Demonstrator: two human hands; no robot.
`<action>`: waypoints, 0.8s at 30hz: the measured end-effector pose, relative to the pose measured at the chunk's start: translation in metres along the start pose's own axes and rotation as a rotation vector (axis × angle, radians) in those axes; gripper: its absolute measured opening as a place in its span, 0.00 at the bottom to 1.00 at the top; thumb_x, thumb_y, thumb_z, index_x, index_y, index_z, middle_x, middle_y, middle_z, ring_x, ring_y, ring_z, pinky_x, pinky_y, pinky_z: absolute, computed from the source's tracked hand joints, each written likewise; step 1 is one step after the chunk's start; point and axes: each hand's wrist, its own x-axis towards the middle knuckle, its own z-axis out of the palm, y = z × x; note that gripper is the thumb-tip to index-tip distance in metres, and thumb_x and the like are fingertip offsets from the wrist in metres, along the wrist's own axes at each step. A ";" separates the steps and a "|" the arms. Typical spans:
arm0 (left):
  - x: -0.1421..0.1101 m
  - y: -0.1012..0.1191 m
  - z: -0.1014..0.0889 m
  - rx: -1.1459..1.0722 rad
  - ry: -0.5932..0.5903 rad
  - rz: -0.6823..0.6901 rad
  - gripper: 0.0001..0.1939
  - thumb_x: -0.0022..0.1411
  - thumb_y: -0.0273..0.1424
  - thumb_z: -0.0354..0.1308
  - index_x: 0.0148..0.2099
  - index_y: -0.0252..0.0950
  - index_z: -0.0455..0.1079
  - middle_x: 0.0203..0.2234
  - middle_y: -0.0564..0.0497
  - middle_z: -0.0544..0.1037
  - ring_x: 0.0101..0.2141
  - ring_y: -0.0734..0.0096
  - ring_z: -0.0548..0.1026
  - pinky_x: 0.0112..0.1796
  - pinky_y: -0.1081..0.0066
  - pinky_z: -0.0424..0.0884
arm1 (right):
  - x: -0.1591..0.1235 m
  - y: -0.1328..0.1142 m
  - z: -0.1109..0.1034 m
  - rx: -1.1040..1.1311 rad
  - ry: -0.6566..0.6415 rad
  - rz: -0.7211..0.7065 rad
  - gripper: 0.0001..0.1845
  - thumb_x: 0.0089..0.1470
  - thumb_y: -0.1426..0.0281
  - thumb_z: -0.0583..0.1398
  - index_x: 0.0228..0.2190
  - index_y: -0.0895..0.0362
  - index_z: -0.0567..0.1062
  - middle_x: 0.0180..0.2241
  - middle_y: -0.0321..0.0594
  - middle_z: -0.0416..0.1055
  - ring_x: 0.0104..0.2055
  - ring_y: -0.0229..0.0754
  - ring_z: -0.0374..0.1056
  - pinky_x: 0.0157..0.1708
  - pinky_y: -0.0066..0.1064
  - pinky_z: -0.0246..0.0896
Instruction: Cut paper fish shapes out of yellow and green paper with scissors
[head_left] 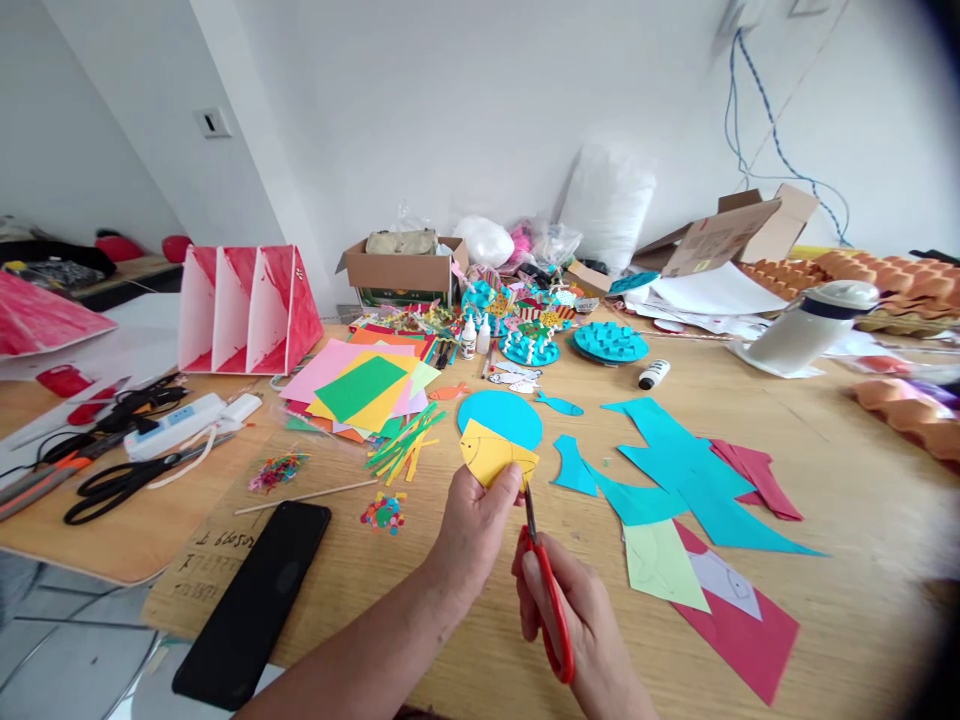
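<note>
My left hand [480, 515] pinches a piece of yellow paper [487, 452] with a fish outline drawn on it. In my right hand [577, 600] are red-handled scissors [553, 610], their blades pointing up at the paper's lower right edge. How far the blades are apart is hard to see. Behind the yellow paper lies a blue paper circle [501, 412], partly covered by it. A cut-out blue fish [561, 403] and an orange fish [448, 391] rest on the table just beyond. Blue paper scraps [682, 470] spread to the right of my hands.
A black phone [255, 600] and black scissors [124, 488] lie at left, near a power strip [172, 428]. Coloured sheets [360, 390] are stacked behind paper strips [409, 440]. Light green paper [660, 565] lies at right. A white pump-top container [810, 325] stands far right.
</note>
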 end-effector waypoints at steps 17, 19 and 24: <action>-0.002 -0.007 0.001 0.027 -0.052 0.015 0.09 0.56 0.34 0.52 0.28 0.34 0.66 0.22 0.54 0.68 0.25 0.74 0.66 0.28 0.75 0.66 | -0.001 0.007 0.000 -0.004 0.022 -0.012 0.25 0.55 0.49 0.45 0.17 0.53 0.56 0.12 0.31 0.58 0.15 0.34 0.54 0.16 0.25 0.49; -0.002 -0.008 0.001 0.023 -0.050 0.010 0.09 0.56 0.34 0.52 0.28 0.34 0.66 0.21 0.54 0.68 0.25 0.74 0.66 0.29 0.75 0.66 | -0.002 0.007 0.000 -0.001 0.012 -0.009 0.25 0.54 0.49 0.45 0.17 0.53 0.56 0.12 0.31 0.58 0.15 0.34 0.54 0.16 0.25 0.49; -0.003 -0.007 0.001 -0.005 -0.033 -0.018 0.08 0.56 0.33 0.52 0.29 0.34 0.66 0.22 0.54 0.69 0.25 0.74 0.66 0.28 0.75 0.65 | -0.002 0.006 0.000 -0.002 0.007 0.003 0.25 0.55 0.49 0.44 0.17 0.53 0.56 0.13 0.31 0.58 0.16 0.34 0.54 0.17 0.25 0.49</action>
